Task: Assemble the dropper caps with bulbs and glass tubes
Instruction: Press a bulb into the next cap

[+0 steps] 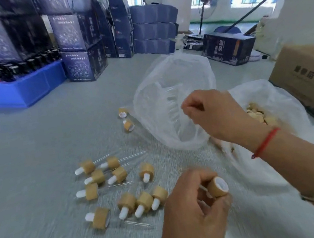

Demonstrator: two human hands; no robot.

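Left hand (192,204) grips a light bamboo dropper cap (219,186); right hand (209,111) pinches a fragile, slippery glass tube (171,98) mid-shaft.

Packing workshop (stacked printed cartons (76,31))

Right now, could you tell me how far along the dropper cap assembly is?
Done: roughly ten finished droppers with white bulbs lie on the table, some with glass tubes showing. In hand: the left hand grips a bamboo cap, while the right hand pinches at the clear bag of tubes. Left: two loose caps beside that bag and a pile of caps in the second bag.
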